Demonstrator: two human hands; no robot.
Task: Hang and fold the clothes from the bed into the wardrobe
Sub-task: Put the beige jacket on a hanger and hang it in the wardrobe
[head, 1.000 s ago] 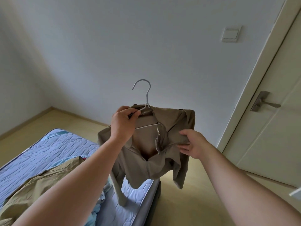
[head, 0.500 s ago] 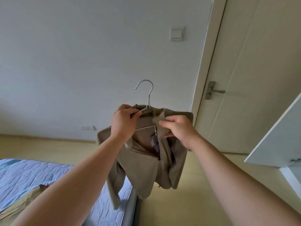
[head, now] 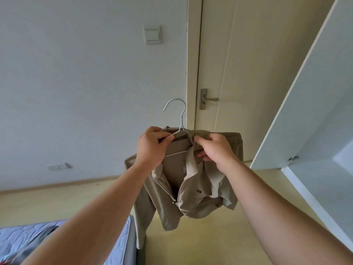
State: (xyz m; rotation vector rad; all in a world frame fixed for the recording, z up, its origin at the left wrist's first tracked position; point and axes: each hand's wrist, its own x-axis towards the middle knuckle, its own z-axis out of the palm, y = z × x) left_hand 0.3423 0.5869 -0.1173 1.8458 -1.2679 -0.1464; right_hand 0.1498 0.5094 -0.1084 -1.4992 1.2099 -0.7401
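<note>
We held the beige jacket (head: 193, 194) up in the air in front of us on a thin white wire hanger (head: 182, 121). It hung above the floor (head: 210, 241), between the bed (head: 107, 240) at the lower left and the open white wardrobe door (head: 315, 102) at the right, and it was not in the wardrobe. Our left hand (head: 152, 148) was closed round the hanger's left shoulder just below the hook, thumb and fingers pinching the wire against the collar. Our right hand (head: 215, 150) gripped the collar cloth on the other side of the hook, its fingers curled into the fabric. The hook stood upright above both hands, its open end turned to the left. The jacket's zip front hung open and showed a paler lining, and a small tag dangled inside near the hanger's lower bar. One sleeve trailed down past the end of the mattress, while the other shoulder bunched beyond our right wrist. Behind the jacket stood a cream door (head: 257, 73), shut, with a metal lever handle (head: 208, 99) just right of the hook. A light switch (head: 152, 34) sat on the grey wall to the left of the door frame, and a wall socket (head: 59, 166) sat low down near the skirting. On the blue quilted mattress another dull, greyish garment (head: 34, 243) lay crumpled at the bottom left corner. A small hinge (head: 293, 158) showed at the wardrobe door's lower edge.
</note>
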